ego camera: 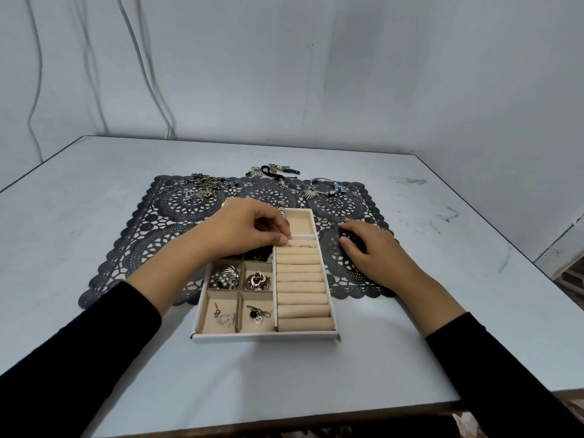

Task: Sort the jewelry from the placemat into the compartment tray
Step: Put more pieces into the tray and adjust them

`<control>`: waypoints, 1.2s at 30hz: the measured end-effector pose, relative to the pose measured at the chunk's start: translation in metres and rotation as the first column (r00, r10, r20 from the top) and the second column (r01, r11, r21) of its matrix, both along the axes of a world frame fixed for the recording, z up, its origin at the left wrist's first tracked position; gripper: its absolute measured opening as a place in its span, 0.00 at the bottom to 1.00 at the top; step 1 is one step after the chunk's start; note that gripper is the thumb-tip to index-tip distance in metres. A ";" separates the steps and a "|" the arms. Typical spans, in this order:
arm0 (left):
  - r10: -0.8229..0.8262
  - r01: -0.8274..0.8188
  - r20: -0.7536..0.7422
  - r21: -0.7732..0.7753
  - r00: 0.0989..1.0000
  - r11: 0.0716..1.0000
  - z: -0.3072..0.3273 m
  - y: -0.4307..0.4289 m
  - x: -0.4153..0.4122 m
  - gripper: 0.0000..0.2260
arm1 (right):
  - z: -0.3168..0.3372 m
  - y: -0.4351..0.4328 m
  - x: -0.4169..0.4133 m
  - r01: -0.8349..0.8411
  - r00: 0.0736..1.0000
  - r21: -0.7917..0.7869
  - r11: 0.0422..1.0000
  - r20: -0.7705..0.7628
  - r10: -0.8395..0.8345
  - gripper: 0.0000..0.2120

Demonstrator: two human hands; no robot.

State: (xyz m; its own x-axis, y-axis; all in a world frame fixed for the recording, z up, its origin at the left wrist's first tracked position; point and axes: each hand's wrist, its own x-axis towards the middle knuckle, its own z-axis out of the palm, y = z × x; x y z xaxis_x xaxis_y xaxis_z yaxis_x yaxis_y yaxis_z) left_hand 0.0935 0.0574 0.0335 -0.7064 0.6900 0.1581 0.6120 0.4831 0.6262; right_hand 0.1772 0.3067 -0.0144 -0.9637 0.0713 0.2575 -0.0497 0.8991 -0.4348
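The white compartment tray (267, 336) with beige lining stands on the front of the dark lace placemat (151, 245). My left hand (249, 227) reaches over the tray's far end, thumb and forefinger pinching a small ring at the topmost ring roll (298, 252); the ring itself barely shows. My right hand (371, 248) rests on the mat to the right of the tray, fingers relaxed and holding nothing. Small compartments hold a pearl brooch (225, 276), heart pieces (257, 279), a heart pendant (225, 318) and a black-bead charm (256, 314).
On the mat's far edge lie a pile of rings and chains (202, 186), a leaf pendant (308, 194) and a beaded bangle (328, 186). Black cord bracelets (279, 170) lie on the grey table just beyond. A wall with hanging cables stands behind.
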 end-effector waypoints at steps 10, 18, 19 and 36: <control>0.007 -0.007 -0.019 -0.025 1.000 1.000 0.001 0.000 -0.001 0.05 | 0.000 0.000 0.000 0.000 1.000 -0.006 1.000 -0.005 0.000 0.18; 0.010 -0.013 0.026 0.098 1.000 0.995 0.006 0.009 -0.001 0.04 | 0.006 0.008 -0.005 0.073 0.993 -0.147 0.986 -0.076 -0.085 0.14; 0.012 -0.015 0.024 0.122 1.000 0.992 0.007 0.013 -0.002 0.04 | 0.008 0.011 -0.007 0.099 0.989 -0.170 0.980 -0.088 -0.115 0.14; -0.100 0.084 -0.080 -0.181 0.992 0.980 0.006 0.133 -0.104 0.12 | 0.006 0.047 -0.071 0.268 0.958 -0.098 0.958 -0.080 -0.276 0.14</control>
